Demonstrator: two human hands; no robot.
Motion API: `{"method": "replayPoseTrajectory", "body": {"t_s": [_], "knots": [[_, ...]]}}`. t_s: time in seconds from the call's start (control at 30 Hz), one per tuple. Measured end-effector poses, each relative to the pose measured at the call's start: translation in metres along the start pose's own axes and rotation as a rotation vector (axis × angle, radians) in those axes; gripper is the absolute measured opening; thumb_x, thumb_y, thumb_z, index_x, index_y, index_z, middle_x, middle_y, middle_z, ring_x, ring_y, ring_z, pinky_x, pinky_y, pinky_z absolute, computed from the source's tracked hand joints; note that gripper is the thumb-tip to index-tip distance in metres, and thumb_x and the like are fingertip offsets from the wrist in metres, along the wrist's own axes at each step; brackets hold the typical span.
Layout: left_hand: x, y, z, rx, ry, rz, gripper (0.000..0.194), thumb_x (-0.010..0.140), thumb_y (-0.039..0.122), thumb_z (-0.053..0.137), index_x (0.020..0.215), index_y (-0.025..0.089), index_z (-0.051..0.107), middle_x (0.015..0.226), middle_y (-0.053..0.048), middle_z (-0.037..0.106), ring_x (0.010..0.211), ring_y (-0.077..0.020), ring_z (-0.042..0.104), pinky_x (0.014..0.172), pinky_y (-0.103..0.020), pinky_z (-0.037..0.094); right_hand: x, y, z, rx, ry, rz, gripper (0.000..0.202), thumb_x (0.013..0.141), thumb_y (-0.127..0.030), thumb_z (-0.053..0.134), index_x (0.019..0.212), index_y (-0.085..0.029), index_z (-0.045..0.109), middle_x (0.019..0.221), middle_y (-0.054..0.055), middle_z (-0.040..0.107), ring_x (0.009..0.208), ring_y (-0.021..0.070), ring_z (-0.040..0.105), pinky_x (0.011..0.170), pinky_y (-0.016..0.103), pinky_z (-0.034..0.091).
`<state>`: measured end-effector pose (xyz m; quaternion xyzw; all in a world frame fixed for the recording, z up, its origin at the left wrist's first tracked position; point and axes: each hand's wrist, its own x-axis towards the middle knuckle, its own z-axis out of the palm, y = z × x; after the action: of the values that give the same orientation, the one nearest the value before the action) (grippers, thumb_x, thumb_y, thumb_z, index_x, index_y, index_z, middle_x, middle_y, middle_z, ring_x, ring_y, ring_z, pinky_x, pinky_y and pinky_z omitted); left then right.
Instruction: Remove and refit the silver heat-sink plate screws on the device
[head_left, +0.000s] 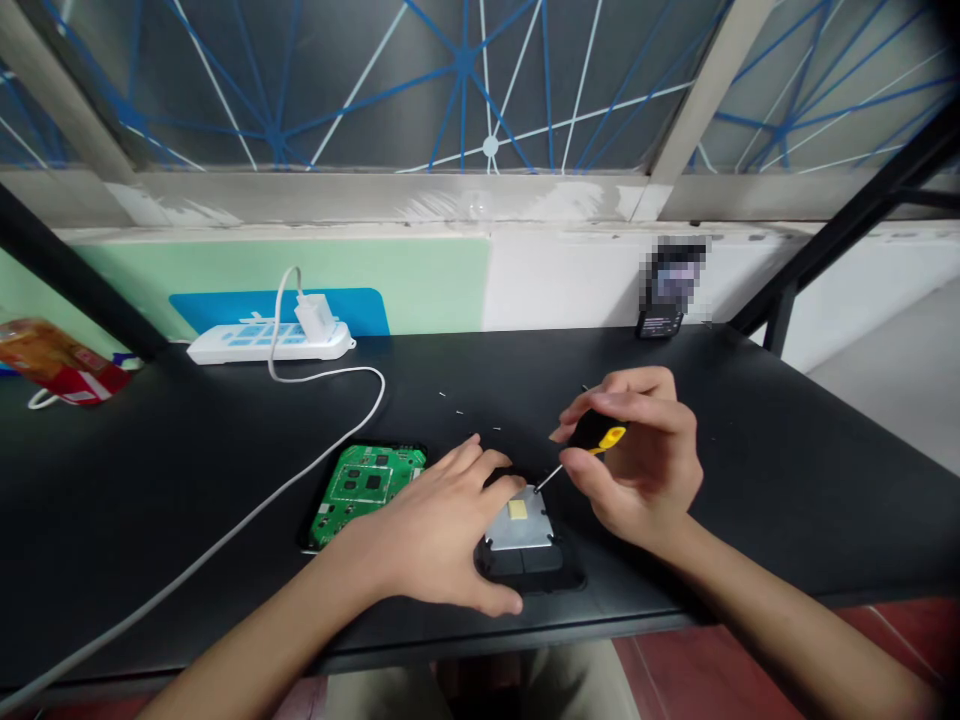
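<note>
My left hand lies spread over the left side of a black casing, its fingertips near the top edge and its thumb at the lower edge. A silver metal plate with a small yellowish pad sits inside the casing. My right hand is closed round the black and yellow handle of a screwdriver. The screwdriver's thin shaft slants down left, its tip at the plate's upper right corner. Left of my left hand is a green circuit board, partly covered by that hand.
Several tiny screws lie behind my hands. A white power strip with a plugged-in charger sits by the wall; its cable crosses the left side. A phone leans at the back right, a red-labelled container far left.
</note>
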<state>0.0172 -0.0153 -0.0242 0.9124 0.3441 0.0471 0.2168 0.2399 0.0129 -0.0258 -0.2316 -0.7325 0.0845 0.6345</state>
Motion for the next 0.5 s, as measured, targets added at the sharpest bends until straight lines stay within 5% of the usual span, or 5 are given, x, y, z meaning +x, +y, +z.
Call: {"method": "replayPoseTrajectory", "body": {"t_s": [0.1, 0.2, 0.5], "knots": [[0.0, 0.0, 0.0, 0.003, 0.002, 0.004, 0.094, 0.069, 0.065, 0.078, 0.147, 0.023, 0.046, 0.153, -0.013, 0.044, 0.15, -0.0472, 0.025, 0.122, -0.062, 0.026, 0.0, -0.009, 0.001, 0.173, -0.039, 0.109, 0.038, 0.097, -0.026, 0.051, 0.133, -0.03, 0.059, 0.128, 0.01, 0.056, 0.099, 0.0233, 0.07, 0.067, 0.042, 0.067], [0.0, 0.001, -0.002, 0.002, -0.004, 0.008, 0.093, 0.07, 0.064, 0.078, 0.147, 0.023, 0.047, 0.152, -0.014, 0.045, 0.149, -0.0477, 0.025, 0.121, -0.063, 0.026, -0.001, -0.016, 0.001, 0.178, -0.055, 0.198, 0.041, 0.101, -0.025, 0.042, 0.139, -0.031, 0.055, 0.129, 0.009, 0.065, 0.103, 0.0236, 0.071, 0.07, 0.042, 0.067], [0.001, 0.002, -0.002, -0.008, 0.006, 0.003, 0.097, 0.067, 0.062, 0.081, 0.148, 0.023, 0.046, 0.155, -0.014, 0.043, 0.15, -0.0475, 0.025, 0.123, -0.062, 0.024, 0.002, -0.002, -0.001, -0.035, 0.001, -0.039, 0.057, 0.076, -0.017, 0.081, 0.126, -0.036, 0.062, 0.091, 0.002, 0.055, 0.077, 0.0185, 0.061, 0.052, 0.033, 0.061]]}}
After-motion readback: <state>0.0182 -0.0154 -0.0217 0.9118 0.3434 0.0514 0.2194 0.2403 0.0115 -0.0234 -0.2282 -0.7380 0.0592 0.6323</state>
